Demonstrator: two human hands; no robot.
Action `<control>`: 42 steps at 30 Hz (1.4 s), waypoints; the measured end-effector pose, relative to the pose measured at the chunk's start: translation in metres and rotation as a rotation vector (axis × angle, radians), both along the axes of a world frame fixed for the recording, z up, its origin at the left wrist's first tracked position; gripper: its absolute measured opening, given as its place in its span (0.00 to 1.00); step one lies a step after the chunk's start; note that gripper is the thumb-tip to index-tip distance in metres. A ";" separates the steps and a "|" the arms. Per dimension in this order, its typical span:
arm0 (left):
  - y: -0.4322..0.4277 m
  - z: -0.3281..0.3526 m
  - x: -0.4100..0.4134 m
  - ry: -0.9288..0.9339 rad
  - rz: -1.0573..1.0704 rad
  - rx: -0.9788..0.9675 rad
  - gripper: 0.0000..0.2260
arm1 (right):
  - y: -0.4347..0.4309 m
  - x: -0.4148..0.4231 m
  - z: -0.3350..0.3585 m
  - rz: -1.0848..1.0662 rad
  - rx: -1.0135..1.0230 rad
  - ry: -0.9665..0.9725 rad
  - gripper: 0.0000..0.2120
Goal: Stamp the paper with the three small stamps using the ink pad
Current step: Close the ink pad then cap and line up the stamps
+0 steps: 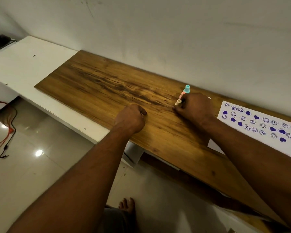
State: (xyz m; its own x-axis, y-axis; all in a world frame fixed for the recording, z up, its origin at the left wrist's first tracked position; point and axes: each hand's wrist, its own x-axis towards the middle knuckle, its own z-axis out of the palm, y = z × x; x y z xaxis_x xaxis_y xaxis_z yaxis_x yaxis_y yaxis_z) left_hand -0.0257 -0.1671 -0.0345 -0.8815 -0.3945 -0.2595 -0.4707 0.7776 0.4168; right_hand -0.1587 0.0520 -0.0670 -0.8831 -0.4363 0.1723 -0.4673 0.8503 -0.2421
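Left hand (131,118) is balled, empty, on the board (94,84). Right hand (196,108) is curled at the beige stamp (178,102) — grip cannot be confirmed — beside pink stamp (183,93) and teal stamp (186,89). The paper (259,123), well printed, lies to the right. The stamp should be lifted upright and pressed squarely.

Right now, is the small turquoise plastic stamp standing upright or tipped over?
Upright: the turquoise stamp stands narrow handle up, just beyond the right hand.
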 end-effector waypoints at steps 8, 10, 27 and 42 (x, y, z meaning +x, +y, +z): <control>0.003 0.002 0.000 -0.008 -0.011 -0.001 0.18 | 0.003 0.004 0.005 0.002 0.011 -0.012 0.22; 0.004 0.002 0.000 -0.008 -0.015 -0.008 0.17 | 0.003 0.004 0.006 0.002 0.009 -0.018 0.23; 0.093 0.046 -0.004 0.222 -0.331 -0.101 0.19 | 0.115 0.036 0.118 -0.183 -0.095 -0.005 0.21; 0.221 0.018 0.012 -0.164 -0.918 -0.487 0.30 | 0.345 0.151 0.072 -0.565 0.228 -0.408 0.37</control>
State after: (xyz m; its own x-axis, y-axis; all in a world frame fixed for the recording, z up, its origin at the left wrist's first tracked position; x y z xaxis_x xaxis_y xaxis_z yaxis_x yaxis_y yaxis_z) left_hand -0.0137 0.0539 -0.0167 -0.8630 0.3135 -0.3960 0.3620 0.9307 -0.0521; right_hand -0.0073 0.3970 0.0051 -0.9585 0.1188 -0.2592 0.1468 0.9850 -0.0912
